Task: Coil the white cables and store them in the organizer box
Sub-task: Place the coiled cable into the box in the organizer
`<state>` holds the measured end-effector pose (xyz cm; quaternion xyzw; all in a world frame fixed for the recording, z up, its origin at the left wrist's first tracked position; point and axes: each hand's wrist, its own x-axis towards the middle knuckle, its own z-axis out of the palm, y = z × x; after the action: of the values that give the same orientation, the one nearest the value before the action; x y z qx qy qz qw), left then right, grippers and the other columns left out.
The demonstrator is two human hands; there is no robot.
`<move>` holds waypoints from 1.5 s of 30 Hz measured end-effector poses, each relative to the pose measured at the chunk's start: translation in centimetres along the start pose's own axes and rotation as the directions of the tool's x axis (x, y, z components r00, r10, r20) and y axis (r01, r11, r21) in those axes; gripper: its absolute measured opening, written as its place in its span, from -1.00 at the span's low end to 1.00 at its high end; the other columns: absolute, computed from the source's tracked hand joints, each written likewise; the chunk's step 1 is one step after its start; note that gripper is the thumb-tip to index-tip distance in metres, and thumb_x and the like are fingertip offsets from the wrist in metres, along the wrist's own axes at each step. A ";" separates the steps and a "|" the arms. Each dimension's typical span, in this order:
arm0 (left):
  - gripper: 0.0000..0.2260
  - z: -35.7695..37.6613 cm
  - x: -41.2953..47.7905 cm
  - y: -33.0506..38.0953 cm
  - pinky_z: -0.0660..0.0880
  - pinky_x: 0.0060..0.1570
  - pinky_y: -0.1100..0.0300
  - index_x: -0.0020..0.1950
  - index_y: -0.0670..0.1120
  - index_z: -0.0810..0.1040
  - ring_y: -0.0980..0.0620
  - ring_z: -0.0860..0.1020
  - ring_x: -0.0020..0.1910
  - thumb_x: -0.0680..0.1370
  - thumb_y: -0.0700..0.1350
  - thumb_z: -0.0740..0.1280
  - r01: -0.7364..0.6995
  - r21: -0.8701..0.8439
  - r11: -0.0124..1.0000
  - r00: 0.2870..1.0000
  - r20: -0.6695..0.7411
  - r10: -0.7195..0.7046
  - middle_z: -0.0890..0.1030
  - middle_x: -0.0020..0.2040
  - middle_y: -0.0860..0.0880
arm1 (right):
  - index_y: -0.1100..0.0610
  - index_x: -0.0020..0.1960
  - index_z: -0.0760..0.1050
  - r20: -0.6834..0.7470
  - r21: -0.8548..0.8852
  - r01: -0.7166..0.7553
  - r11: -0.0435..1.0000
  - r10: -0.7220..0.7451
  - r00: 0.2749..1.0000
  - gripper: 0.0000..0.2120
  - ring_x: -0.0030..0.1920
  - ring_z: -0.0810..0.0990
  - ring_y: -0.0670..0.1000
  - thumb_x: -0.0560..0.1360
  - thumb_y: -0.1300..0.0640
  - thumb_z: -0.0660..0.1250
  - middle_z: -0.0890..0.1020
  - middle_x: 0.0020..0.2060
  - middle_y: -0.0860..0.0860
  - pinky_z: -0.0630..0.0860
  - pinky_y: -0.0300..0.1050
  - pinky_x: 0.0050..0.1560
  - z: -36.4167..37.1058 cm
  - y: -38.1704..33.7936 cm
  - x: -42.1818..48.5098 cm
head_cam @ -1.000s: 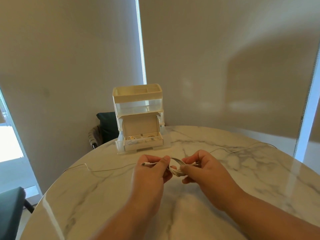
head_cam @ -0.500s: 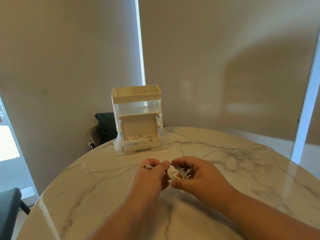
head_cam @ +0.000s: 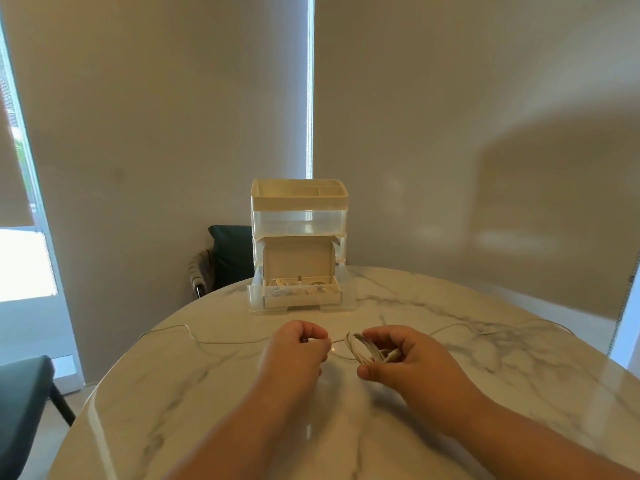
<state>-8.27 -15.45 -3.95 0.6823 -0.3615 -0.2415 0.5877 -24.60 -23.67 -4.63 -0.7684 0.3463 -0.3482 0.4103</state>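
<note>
White cable coil [head_cam: 362, 348] gripped in right hand [head_cam: 408, 358], left hand [head_cam: 294, 351] pinching end

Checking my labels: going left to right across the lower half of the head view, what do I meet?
Dark chair seat → left hand → coiled white cable → right hand.

In right hand [head_cam: 412, 367], white cable coil [head_cam: 358, 348]

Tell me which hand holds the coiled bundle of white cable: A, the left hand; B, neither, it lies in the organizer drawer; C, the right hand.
C: the right hand grips the coiled bundle, while the left hand pinches only the single strand running from it.
</note>
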 end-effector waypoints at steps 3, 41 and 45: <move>-0.93 -1.2 1.3 -0.1 0.63 -0.08 0.08 -0.04 0.03 0.61 0.06 0.65 -0.14 0.51 -0.11 0.43 -0.039 0.051 0.998 0.999 -0.035 0.041 0.67 -0.13 0.00 | -0.11 0.07 0.59 0.050 -0.091 0.017 0.996 -0.012 0.999 -0.61 -0.19 0.58 -0.17 0.30 0.08 0.62 0.65 -0.15 -0.16 0.48 -0.29 -0.14 0.4 -1.7 2.0; -0.80 -2.7 5.9 -1.7 0.42 -0.30 0.41 0.18 0.19 0.42 0.14 0.56 -0.16 0.60 -0.05 0.31 -0.135 -0.117 0.984 0.975 -0.190 0.111 0.55 0.03 0.13 | 0.12 0.32 0.52 0.139 -0.939 0.054 0.341 0.231 0.963 -0.63 0.23 0.53 0.15 0.57 0.20 0.12 0.57 0.21 0.08 0.41 0.00 0.37 9.3 -3.3 27.4; -0.80 -2.8 6.0 -1.7 0.37 -0.27 0.41 0.18 0.18 0.43 0.13 0.55 -0.10 0.60 -0.04 0.31 -0.116 -0.098 0.988 0.977 -0.192 0.095 0.54 0.05 0.15 | 0.22 0.28 0.51 0.197 -0.963 0.140 0.229 0.253 0.947 -0.67 0.07 0.50 0.11 0.63 0.23 0.07 0.52 0.05 0.11 0.41 -0.11 0.11 9.7 -3.9 27.4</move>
<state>-2.08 -18.32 -4.55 0.6487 -0.3268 -0.1640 0.6674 -1.52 -40.68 1.56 -0.8865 0.4452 0.0840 -0.0939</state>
